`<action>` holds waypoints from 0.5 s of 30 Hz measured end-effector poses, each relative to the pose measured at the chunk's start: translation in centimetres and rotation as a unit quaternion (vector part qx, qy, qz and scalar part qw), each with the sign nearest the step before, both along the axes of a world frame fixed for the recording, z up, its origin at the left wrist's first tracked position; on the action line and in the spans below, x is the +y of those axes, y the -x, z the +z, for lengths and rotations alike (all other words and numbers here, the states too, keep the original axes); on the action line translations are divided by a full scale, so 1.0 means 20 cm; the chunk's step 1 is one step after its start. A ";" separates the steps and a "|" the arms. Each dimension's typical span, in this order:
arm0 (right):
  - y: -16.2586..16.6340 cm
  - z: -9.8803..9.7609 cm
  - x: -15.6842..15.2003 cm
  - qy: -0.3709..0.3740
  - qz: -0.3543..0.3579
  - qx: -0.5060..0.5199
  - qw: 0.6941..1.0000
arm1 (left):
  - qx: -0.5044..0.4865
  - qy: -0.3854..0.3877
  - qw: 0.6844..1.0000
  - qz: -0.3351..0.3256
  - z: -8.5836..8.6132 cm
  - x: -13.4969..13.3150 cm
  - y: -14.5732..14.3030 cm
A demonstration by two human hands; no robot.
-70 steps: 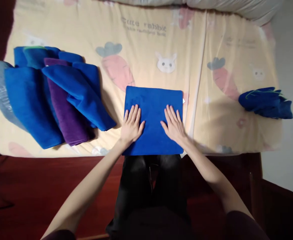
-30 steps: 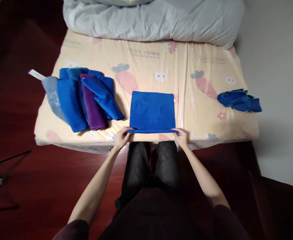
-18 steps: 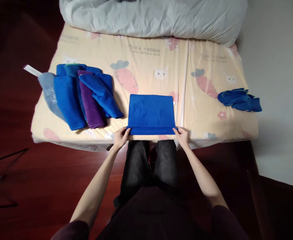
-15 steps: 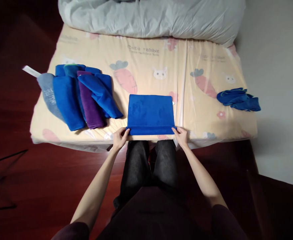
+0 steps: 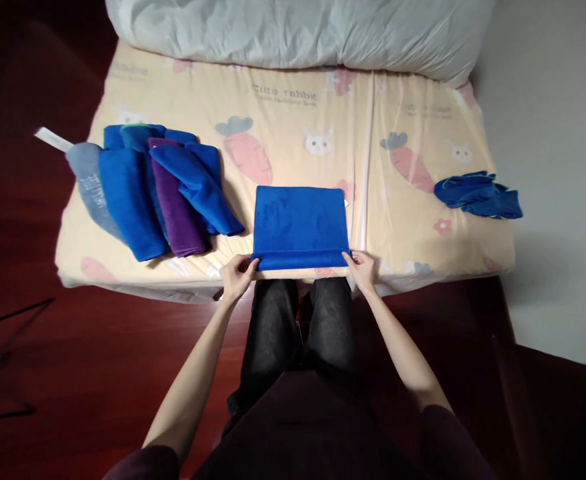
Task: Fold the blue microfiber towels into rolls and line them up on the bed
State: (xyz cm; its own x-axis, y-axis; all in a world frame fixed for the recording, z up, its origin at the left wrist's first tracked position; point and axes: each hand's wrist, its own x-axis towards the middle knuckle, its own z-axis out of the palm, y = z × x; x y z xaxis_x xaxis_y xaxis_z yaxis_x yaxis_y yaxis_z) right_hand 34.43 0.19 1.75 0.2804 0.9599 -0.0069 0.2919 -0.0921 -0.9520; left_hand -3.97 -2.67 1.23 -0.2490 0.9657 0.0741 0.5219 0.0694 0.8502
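Observation:
A blue towel (image 5: 299, 220) lies folded flat on the cream mattress (image 5: 293, 120), near its front edge. Its near edge is turned up into a narrow fold. My left hand (image 5: 237, 277) pinches the near left corner of that fold. My right hand (image 5: 361, 269) pinches the near right corner. Both hands are closed on the cloth.
A row of folded towels (image 5: 147, 187), blue, purple and grey, lies at the mattress's left. A crumpled blue cloth (image 5: 477, 195) sits at the right edge. A grey duvet (image 5: 297, 30) is bunched along the back. Dark wood floor (image 5: 47, 373) lies on the left, with a thin black stand (image 5: 3, 353) on it.
My hands left the flat top of the towel, took its near corners and turned the near edge up into a narrow fold. The camera pulled back and shows more of the bed.

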 end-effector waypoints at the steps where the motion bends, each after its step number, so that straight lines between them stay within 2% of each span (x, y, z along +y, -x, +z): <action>1: 0.00 0.00 0.00 -0.001 0.000 -0.002 1.000 | -0.002 -0.001 1.000 0.002 0.00 0.00 0.00; 9: 0.01 0.01 -0.01 -0.011 -0.017 -0.060 0.998 | -0.017 -0.010 1.000 0.001 -0.03 0.00 0.00; 13: 0.01 0.01 -0.02 -0.028 0.000 -0.100 0.995 | 0.002 -0.032 0.999 -0.002 0.00 0.00 -0.01; 15: 0.00 0.02 -0.03 -0.056 0.017 -0.138 0.989 | 0.026 -0.069 0.997 -0.007 0.02 -0.01 -0.02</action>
